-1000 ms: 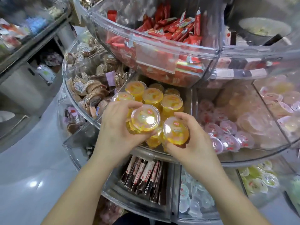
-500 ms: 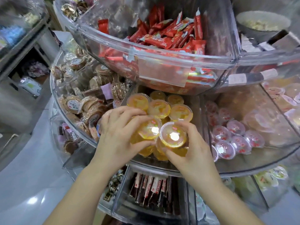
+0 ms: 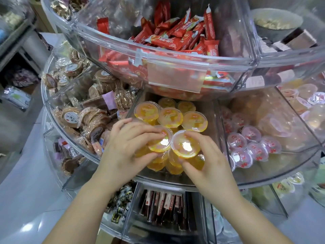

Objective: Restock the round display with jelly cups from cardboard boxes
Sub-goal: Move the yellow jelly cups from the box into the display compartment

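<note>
Display: clear round tiered display (image 3: pixel 175 66), wedge compartments.
Middle tier, centre wedge: orange jelly cups (image 3: pixel 169 116) in rows.
Left hand (image 3: pixel 123 147): fingers curled round one orange cup (image 3: pixel 161 141) at the wedge front.
Right hand (image 3: pixel 205 161): fingers pinch the adjacent cup (image 3: pixel 186 145); cups touching.

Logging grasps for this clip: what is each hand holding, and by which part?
Left hand grips an orange jelly cup by its rim and side. Right hand grips another orange jelly cup by its rim, over the orange-cup compartment.
</note>
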A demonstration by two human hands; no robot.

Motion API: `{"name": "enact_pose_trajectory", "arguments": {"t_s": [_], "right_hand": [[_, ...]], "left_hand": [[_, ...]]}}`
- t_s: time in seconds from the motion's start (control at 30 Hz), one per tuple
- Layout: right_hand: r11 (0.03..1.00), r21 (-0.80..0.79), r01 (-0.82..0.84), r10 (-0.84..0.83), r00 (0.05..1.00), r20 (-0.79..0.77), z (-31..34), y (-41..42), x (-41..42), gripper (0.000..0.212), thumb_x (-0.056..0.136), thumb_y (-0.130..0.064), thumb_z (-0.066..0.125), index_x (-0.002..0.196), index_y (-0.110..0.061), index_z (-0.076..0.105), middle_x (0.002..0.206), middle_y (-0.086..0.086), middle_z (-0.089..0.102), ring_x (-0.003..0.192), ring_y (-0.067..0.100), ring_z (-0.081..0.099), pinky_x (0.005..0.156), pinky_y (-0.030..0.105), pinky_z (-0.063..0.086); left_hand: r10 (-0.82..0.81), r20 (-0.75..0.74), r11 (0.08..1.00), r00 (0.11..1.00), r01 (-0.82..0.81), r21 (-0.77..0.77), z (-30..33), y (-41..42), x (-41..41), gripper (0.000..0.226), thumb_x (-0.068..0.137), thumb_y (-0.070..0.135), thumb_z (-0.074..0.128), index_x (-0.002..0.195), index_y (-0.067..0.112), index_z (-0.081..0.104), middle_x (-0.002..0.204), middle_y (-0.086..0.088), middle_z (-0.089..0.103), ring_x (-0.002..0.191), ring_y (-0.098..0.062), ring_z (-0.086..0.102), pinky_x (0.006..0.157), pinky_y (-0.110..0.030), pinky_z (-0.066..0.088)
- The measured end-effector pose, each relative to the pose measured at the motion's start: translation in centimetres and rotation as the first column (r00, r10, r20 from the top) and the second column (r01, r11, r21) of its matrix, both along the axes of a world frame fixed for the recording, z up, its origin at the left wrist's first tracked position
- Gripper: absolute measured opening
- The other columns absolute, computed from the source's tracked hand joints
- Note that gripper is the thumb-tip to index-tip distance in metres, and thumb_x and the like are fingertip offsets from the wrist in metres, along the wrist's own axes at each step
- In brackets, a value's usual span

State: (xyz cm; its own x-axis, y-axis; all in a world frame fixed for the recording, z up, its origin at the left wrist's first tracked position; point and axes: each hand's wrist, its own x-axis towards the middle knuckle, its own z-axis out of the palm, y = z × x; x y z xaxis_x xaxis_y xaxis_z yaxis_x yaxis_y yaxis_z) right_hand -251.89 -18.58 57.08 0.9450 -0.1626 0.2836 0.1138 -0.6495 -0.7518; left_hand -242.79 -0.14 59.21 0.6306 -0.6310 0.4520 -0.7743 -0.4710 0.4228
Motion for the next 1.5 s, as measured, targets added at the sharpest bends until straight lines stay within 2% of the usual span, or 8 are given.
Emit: {"name": "enact_pose_trajectory", "arguments": {"t_s": [0.13, 0.6, 0.73, 0.87, 1.03, 1.23, 1.4, 1.5], "right_hand": [[1.000, 0.020, 0.001, -0.001, 0.999, -0.034, -0.1, 0.0, -0.1, 0.063, 0.079, -0.013, 0.067, 0.125, -0.048, 0.041, 0.112, -0.019, 0.041, 0.104, -0.009, 0.042, 0.084, 0.002, 0.034], [0.996, 0.020, 0.081, -0.081, 0.997, -0.014, 0.3, 0.0, -1.0, 0.075, 0.067, -0.044, 0.076, 0.126, -0.056, 0.031, 0.107, -0.028, 0.037, 0.095, -0.009, 0.044, 0.080, 0.000, 0.035], [0.992, 0.075, 0.097, -0.102, 0.992, 0.074, 1.8, 0.0, -1.8, 0.054, 0.068, -0.047, 0.068, 0.115, -0.052, 0.041, 0.100, -0.026, 0.041, 0.088, -0.003, 0.048, 0.077, 0.001, 0.036], [0.983, 0.140, -0.123, 0.100, 0.982, 0.162, 3.6, 1.1, -2.6, 0.020, 0.080, -0.031, 0.058, 0.098, -0.039, 0.057, 0.090, -0.020, 0.050, 0.078, 0.004, 0.051, 0.070, 0.008, 0.040], [0.811, 0.353, -0.467, 0.505, 0.863, -0.018, 2.2, 5.3, -3.8, 0.017, 0.081, -0.027, 0.059, 0.093, -0.037, 0.060, 0.085, -0.010, 0.058, 0.072, 0.009, 0.056, 0.065, 0.010, 0.040], [0.629, 0.551, -0.548, 0.776, 0.484, -0.404, -8.5, 12.5, -8.0, 0.020, 0.082, -0.014, 0.064, 0.089, -0.032, 0.062, 0.072, -0.014, 0.060, 0.063, -0.001, 0.051, 0.064, 0.009, 0.039], [0.679, 0.487, -0.550, 0.623, 0.080, -0.779, -24.7, 17.5, -12.4, 0.008, 0.088, -0.012, 0.057, 0.090, -0.020, 0.059, 0.091, 0.007, 0.066, 0.085, 0.016, 0.061, 0.079, 0.021, 0.047], [0.695, 0.399, -0.598, 0.508, 0.016, -0.861, -35.1, 19.7, -13.8, 0.006, 0.089, -0.008, 0.055, 0.089, -0.013, 0.058, 0.085, 0.008, 0.063, 0.085, 0.019, 0.059, 0.074, 0.023, 0.044]], "left_hand": [[0.006, 0.019, 1.000, 1.000, -0.006, -0.010, -0.2, -0.2, -0.1, 0.031, 0.073, 0.033, 0.068, 0.100, 0.018, 0.071, 0.109, 0.015, 0.061, 0.105, -0.009, 0.055, 0.100, -0.040, 0.033], [0.065, 0.100, 0.998, 0.993, -0.062, -0.033, -0.8, -0.3, -0.8, 0.042, 0.079, 0.042, 0.066, 0.109, 0.013, 0.066, 0.116, 0.006, 0.061, 0.112, -0.013, 0.053, 0.100, -0.039, 0.036], [0.150, 0.003, 0.970, 0.989, -0.146, -0.194, 0.1, 0.1, -2.2, 0.038, 0.078, 0.033, 0.068, 0.111, 0.013, 0.064, 0.117, 0.003, 0.061, 0.113, -0.015, 0.055, 0.096, -0.043, 0.042], [0.281, -0.213, 0.825, 0.936, -0.349, -0.445, 0.7, 1.0, -5.9, 0.022, 0.083, 0.025, 0.061, 0.105, 0.028, 0.064, 0.105, 0.022, 0.062, 0.104, -0.003, 0.058, 0.093, -0.019, 0.043], [0.472, -0.572, 0.479, 0.671, -0.740, -0.472, -2.8, 3.7, -13.2, 0.009, 0.081, 0.037, 0.063, 0.087, 0.042, 0.066, 0.090, 0.015, 0.069, 0.084, 0.000, 0.063, 0.077, -0.007, 0.046], [0.486, -0.866, -0.086, 0.115, -0.980, -0.178, -15.9, 8.4, -24.8, 0.034, 0.082, 0.000, 0.064, 0.072, 0.032, 0.070, 0.075, 0.009, 0.073, 0.070, 0.009, 0.064, 0.066, -0.002, 0.046], [0.361, -0.894, -0.183, -0.267, -0.960, 0.213, -29.5, 11.1, -33.6, 0.027, 0.086, -0.003, 0.060, 0.077, 0.022, 0.064, 0.084, -0.004, 0.069, 0.078, -0.020, 0.062, 0.071, -0.023, 0.048], [0.277, -0.874, -0.147, -0.400, -0.916, 0.373, -37.9, 12.4, -36.2, 0.016, 0.088, -0.001, 0.058, 0.086, 0.014, 0.063, 0.088, -0.009, 0.067, 0.082, -0.021, 0.061, 0.067, -0.017, 0.044]]}}
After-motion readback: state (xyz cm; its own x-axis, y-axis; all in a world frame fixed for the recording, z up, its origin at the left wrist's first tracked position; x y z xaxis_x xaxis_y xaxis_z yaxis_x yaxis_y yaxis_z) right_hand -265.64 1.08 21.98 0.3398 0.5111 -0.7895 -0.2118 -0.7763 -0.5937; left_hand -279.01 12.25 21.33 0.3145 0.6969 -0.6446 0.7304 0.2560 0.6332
